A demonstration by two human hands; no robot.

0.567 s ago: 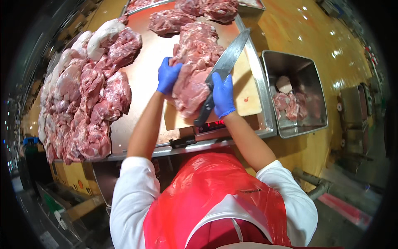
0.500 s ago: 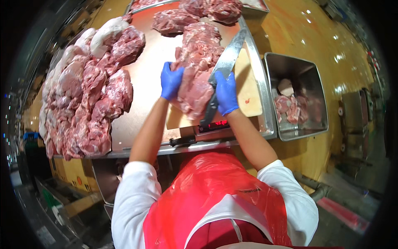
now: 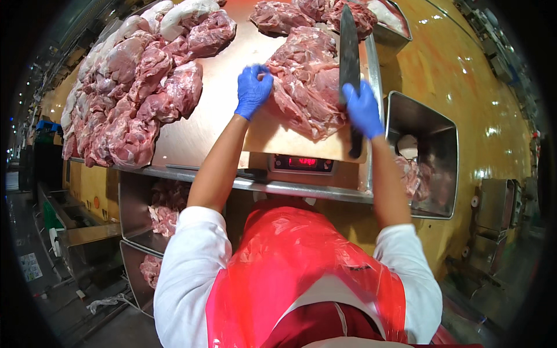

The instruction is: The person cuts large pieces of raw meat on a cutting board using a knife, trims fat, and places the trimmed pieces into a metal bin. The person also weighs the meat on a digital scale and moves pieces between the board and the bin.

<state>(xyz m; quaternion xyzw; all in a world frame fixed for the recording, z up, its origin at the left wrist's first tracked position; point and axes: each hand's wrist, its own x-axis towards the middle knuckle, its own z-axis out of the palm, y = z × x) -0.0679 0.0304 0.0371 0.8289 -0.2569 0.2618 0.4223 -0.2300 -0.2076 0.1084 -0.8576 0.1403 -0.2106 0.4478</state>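
My blue-gloved left hand (image 3: 253,91) is at the left edge of a slab of raw meat (image 3: 304,81), its fingers curled, their contents hidden. My gloved right hand (image 3: 362,107) grips the dark handle of a long knife (image 3: 349,49), blade pointing away from me, along the meat's right side. The meat lies on a cream cutting board (image 3: 272,139), which rests over a scale with a red display (image 3: 301,163) on the steel table (image 3: 191,139).
A big pile of meat (image 3: 119,75) covers the table's left, with more pieces (image 3: 278,16) at the back. A steel tub (image 3: 441,156) holding meat sits at right; two more tubs (image 3: 130,214) with meat are below the table's left edge. A tray (image 3: 394,32) stands behind.
The meat slab is more bunched and lies farther right. Both hands have moved up and right, and the knife points more directly away from me. The view has also shifted, showing more of the tubs below.
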